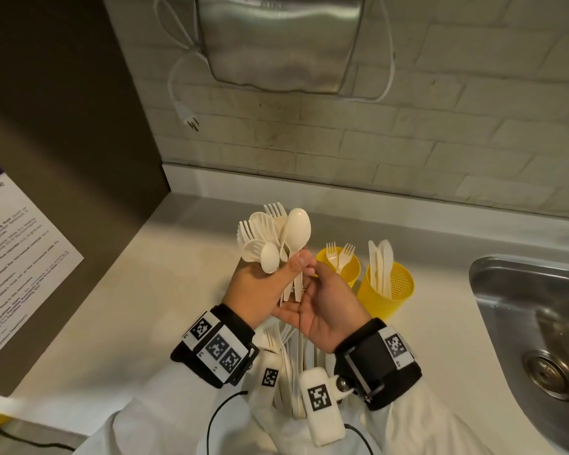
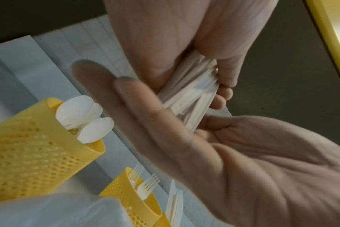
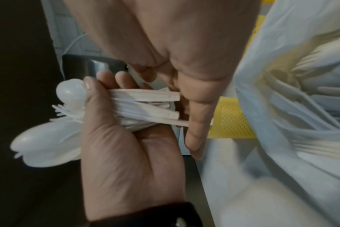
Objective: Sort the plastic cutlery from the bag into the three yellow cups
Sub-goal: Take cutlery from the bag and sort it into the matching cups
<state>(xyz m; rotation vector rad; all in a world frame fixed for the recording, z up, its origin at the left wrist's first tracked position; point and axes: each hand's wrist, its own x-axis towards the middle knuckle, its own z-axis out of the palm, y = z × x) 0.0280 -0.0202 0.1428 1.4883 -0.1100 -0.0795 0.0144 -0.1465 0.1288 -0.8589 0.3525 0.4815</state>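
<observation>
Head view: the left hand (image 1: 260, 287) is clenched round a mixed bunch (image 1: 273, 238) of spoons and forks, heads fanned up toward 12 o'clock. The right hand (image 1: 326, 303) lies palm-up just at 3 o'clock of it, fingers loosely spread, fingertips meeting the left thumb and the handle ends. At 3 o'clock of the hands stand the fork cup (image 1: 345, 267) and, further right, the knife cup (image 1: 386, 290), both only partly filled. The bag (image 1: 286, 366), at 6 o'clock below the wrists, shows many pieces inside.

Left wrist view: the right hand's fingers (image 2: 136, 107) are straight under the handles (image 2: 190, 98). At 8 o'clock the spoon cup (image 2: 29, 145) holds a few spoons.

Right wrist view: the left thumb (image 3: 91, 98) and curled fingers clamp the bunch; the right forefinger (image 3: 194, 116) seems to press against the handle ends, though blur leaves the contact unsure.

Judging by this, sorting is under way but early: each cup has a few pieces, while a handful and most of the bag remain.
</observation>
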